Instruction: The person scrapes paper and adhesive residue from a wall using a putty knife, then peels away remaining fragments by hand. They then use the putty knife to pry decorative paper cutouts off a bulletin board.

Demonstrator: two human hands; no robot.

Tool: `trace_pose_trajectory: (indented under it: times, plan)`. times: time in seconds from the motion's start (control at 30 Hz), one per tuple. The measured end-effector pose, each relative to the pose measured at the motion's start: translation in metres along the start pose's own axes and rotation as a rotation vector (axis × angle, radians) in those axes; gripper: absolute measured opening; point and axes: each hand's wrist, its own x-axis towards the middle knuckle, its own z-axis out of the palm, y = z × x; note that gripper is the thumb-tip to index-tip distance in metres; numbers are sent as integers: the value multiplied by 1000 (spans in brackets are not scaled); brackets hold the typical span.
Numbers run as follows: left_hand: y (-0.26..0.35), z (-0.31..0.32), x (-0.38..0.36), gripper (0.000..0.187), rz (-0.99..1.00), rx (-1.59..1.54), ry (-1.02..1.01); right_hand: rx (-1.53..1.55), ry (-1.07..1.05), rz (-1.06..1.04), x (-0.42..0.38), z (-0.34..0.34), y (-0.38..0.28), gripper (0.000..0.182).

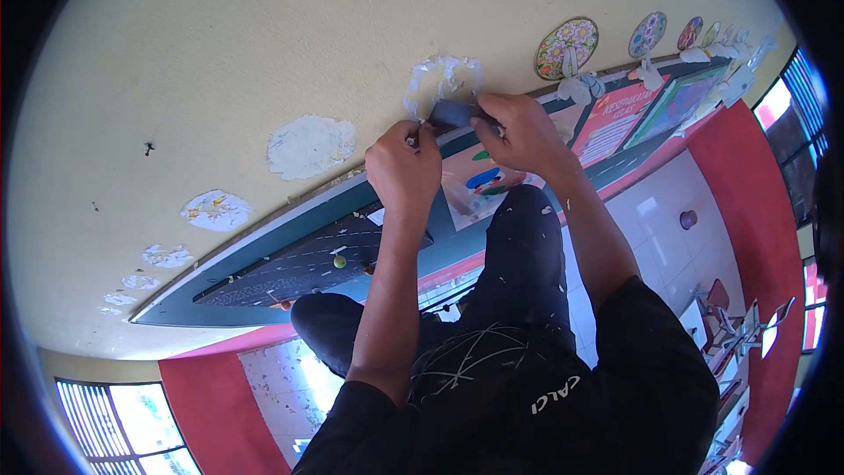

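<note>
My right hand [520, 134] grips a flat dark scraper [454, 113], its blade lying against the cream wall [264, 44] at the lower edge of a patch of torn white paper [446, 76]. Just left of the blade, my left hand [406, 165] has thumb and index finger pinched together by a loose bit of paper. Both hands are at the top edge of a long teal board [294, 274]. To the left, a whitish patch [310, 148] shows on the wall.
Round floral cutouts [567, 48] hang at the upper right. A red poster [613, 120] and a black sheet [303, 266] are on the board. Far below are the tiled floor [655, 211], chairs [718, 297] at the right and barred windows [114, 418].
</note>
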Motion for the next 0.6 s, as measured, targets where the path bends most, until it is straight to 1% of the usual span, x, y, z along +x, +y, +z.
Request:
trace_pose_trajectory:
  times: [0.03, 0.07, 0.13, 0.17, 0.2, 0.27, 0.3, 0.33, 0.4, 0.43, 0.5, 0.53, 0.57, 0.6]
  plan:
    - [-1, -1, -1, 17, 27, -33, -9, -6, -8, 15, -3, -2, 1, 16]
    - [-2, -7, -4, 15, 56, -113, -96, -14, -15, 28, -5, -4, 3, 16]
    - [-7, -30, -22, 11, 114, -273, -268, 231, 84, 159, -20, -4, 11, 17]
    - [-17, -40, -33, 11, 44, -353, -397, 355, 136, 223, -30, 0, 14, 17]
    - [-31, -45, -45, 12, -27, -430, -527, 511, 158, 357, -41, 9, 10, 17]
    - [-47, -43, -71, 21, -218, -559, -600, 831, 198, 625, -69, 34, -6, 17]
    - [-56, -39, -85, 26, -319, -619, -634, 942, 94, 681, -82, 47, -16, 17]
    - [-73, -33, -100, 32, -278, -625, -638, 1053, -11, 733, -93, 61, -28, 17]
    - [-98, -16, -127, 43, -201, -639, -640, 965, -111, 587, -110, 97, -51, 18]
    - [-64, -21, -130, 44, -309, -785, -515, 901, -146, 499, -112, 107, -64, 18]
    - [-62, -30, -136, 45, -524, -923, -394, 689, -181, 259, -109, 107, -80, 16]
    - [-61, -36, -139, 46, -625, -992, -330, 782, -363, 228, -101, 95, -78, 14]
    - [-57, -49, -142, 53, -617, -1052, -372, 869, -544, 196, -89, 80, -74, 15]
    - [-47, -56, -145, 62, -728, -1146, -286, 952, -730, 165, -82, 71, -72, 18]
